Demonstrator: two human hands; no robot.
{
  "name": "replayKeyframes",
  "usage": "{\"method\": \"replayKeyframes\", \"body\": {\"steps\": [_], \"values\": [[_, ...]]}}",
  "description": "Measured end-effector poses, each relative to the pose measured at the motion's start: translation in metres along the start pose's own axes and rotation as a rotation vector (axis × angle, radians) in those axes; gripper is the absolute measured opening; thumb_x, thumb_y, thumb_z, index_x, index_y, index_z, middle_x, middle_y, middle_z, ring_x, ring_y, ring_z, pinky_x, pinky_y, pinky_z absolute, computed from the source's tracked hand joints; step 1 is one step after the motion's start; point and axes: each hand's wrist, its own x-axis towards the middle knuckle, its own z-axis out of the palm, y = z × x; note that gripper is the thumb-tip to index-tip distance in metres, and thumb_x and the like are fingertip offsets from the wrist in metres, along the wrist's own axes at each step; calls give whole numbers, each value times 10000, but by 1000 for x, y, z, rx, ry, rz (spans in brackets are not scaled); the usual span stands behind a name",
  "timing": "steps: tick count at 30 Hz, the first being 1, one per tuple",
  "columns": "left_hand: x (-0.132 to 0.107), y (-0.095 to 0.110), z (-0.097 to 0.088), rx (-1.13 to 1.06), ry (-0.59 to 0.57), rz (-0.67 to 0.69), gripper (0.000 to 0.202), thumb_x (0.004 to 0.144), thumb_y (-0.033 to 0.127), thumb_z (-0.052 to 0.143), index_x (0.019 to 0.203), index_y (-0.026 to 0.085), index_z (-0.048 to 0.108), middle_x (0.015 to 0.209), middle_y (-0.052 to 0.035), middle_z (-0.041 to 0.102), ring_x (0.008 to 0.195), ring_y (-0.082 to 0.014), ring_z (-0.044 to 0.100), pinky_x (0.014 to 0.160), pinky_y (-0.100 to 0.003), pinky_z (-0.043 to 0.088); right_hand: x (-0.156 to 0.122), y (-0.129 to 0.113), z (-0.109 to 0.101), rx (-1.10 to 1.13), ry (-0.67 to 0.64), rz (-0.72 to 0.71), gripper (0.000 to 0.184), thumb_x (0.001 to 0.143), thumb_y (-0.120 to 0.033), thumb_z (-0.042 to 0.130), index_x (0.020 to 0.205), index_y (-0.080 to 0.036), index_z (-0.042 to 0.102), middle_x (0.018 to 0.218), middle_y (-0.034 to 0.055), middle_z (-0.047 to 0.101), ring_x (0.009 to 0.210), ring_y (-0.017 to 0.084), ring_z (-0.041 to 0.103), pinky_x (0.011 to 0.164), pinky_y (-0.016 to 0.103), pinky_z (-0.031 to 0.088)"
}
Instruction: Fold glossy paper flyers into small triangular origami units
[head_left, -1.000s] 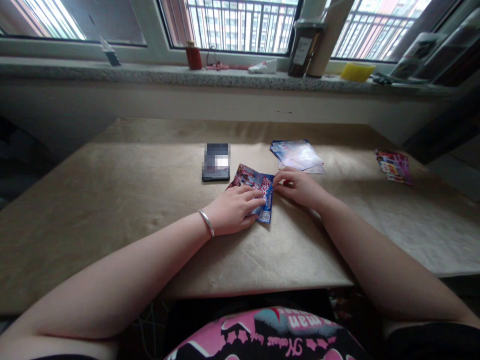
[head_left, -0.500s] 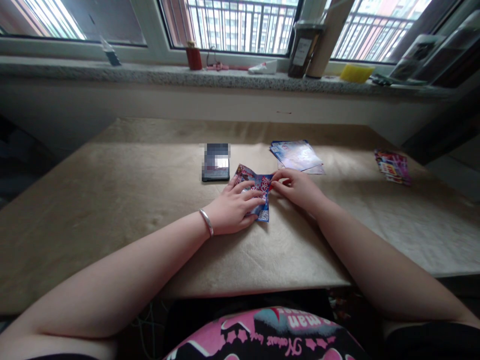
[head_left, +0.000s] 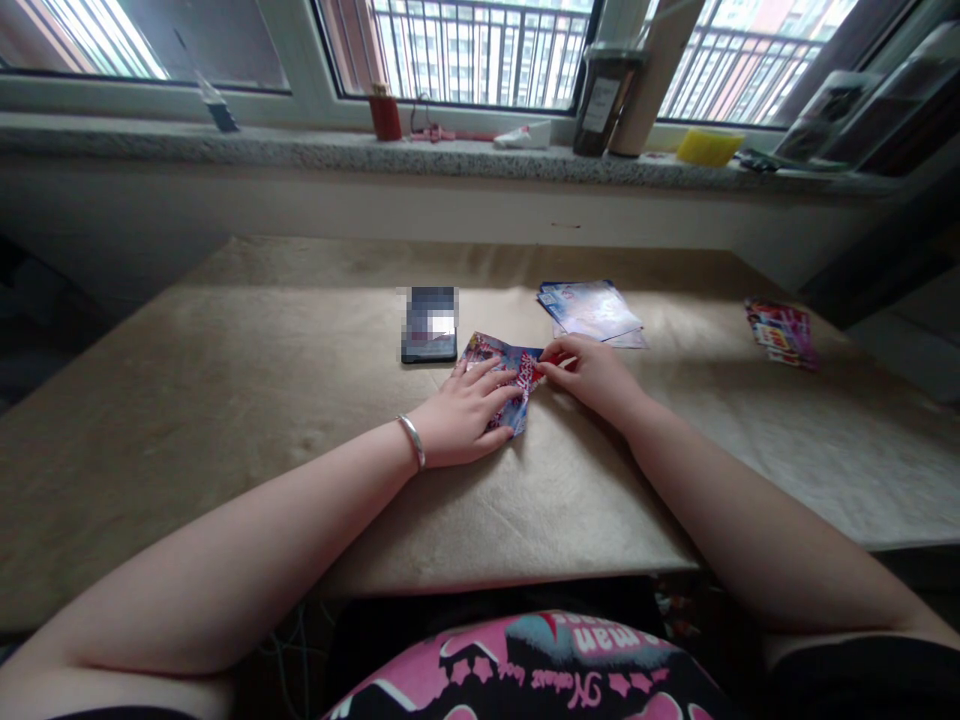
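A colourful printed paper sheet [head_left: 526, 372], blue and red with creases, lies on the table in front of me. My left hand [head_left: 474, 410] rests flat on it with the fingers spread, covering much of the print; a silver bangle circles that wrist. At the sheet's right edge, my right hand [head_left: 589, 375] pinches the paper between thumb and fingers, with a bit of red showing at the fingertips. Just beyond my left hand lies a dark phone-like device [head_left: 429, 345], its top blurred by pixels. A small pile of pale blue printed sheets [head_left: 596, 308] lies behind my right hand.
Several colourful cards [head_left: 784, 335] lie spread at the table's right side. On the stone windowsill [head_left: 300, 150] stand a red container [head_left: 385, 115], a dark lidded jar [head_left: 602, 100] and a yellow object [head_left: 709, 147]. The table's front edge is close to my body.
The sheet's lower right corner, which showed a square code, is now folded or turned out of sight. My right hand has shifted slightly left with the sheet's edge; my left hand stays on the paper.
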Motion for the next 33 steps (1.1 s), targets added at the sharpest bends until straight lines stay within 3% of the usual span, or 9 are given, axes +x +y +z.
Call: {"method": "replayKeyframes", "body": {"steps": [5,12,20,26,33], "values": [[0,-2,0,28,-18,-6,573,865,438,469,1358,154,397,1460,-130,343,1361,-315,270,1100,-502,239,1,-1,5,130,22,74,158,736,-320,657,797,-184,606,727,14,626,590,125,568,570,278,481],[2,-5,5,87,-12,-27,584,876,497,428,1352,161,419,1449,-131,366,1345,-304,306,1114,-438,235,-1,-11,8,201,76,63,160,730,-314,642,805,-197,563,754,13,621,644,139,580,603,294,494],[2,-3,2,16,-69,-111,711,876,480,417,1441,90,231,1498,-151,257,1388,-275,229,1146,-406,179,-3,-11,13,318,125,102,359,692,-306,689,973,-220,482,685,-57,511,572,109,538,560,270,458],[1,-10,6,-122,86,-75,896,802,461,538,1465,116,44,1532,-176,91,1419,-280,120,1144,-417,211,-2,-13,13,418,103,145,353,671,-298,704,933,-215,482,589,-77,503,519,102,485,525,254,403],[1,-15,12,-159,173,-19,982,772,417,612,1466,141,-25,1527,-202,45,1419,-314,81,1136,-457,221,-6,-16,11,448,25,93,338,687,-301,696,942,-218,489,603,-75,506,515,94,488,508,240,394]]}}
